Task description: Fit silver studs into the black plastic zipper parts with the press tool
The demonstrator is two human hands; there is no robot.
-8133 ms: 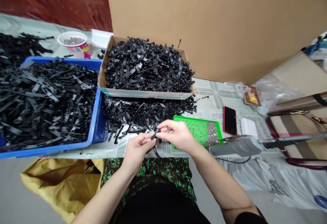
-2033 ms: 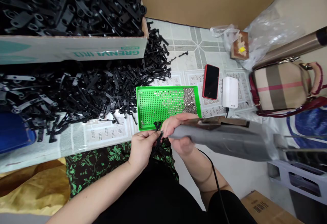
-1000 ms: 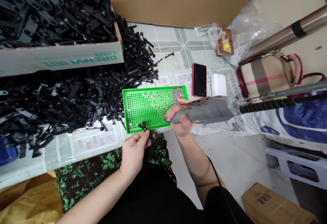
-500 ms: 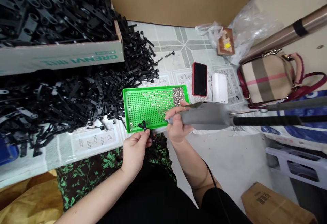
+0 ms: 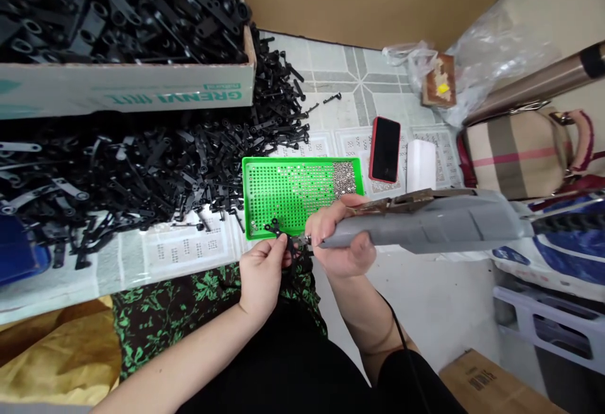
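Between thumb and fingers my left hand (image 5: 263,267) pinches a black plastic part (image 5: 275,227) with ringed ends, just over the near edge of the green tray (image 5: 265,203). My right hand (image 5: 341,237) is wrapped round a grey electric screwdriver (image 5: 425,228), held sideways with its tip pointing left. The tip meets or nearly meets the black part; exact contact is too small to make out. The tray has rows of holes, many filled with small metal screws, and a heap of screws (image 5: 344,178) lies at its right end.
Loose black parts (image 5: 189,168) cover the table's left side, below a carton (image 5: 142,89) full of them. A red phone (image 5: 385,149), a white box (image 5: 421,165) and a checked handbag (image 5: 520,149) lie right. A blue container (image 5: 21,250) sits at the left edge.
My right hand has brought the screwdriver's tip left and down to the black part in my left hand. The whole view has shifted somewhat, so the table's things appear farther right.
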